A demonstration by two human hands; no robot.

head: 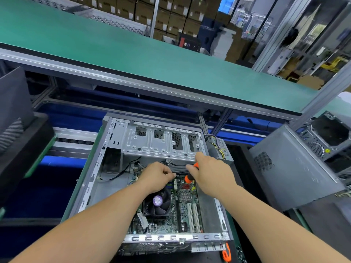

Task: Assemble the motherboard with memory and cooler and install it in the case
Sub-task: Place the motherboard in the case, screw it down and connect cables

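An open computer case lies flat in front of the person, with the motherboard already seated inside it, toward the near right. A black cooler fan sits on the board's left part. The right hand grips an orange-and-black screwdriver, fingers curled round its handle, over the board's far edge. The left hand, just beside it, pinches something too small to make out. A second grey case stands to the right.
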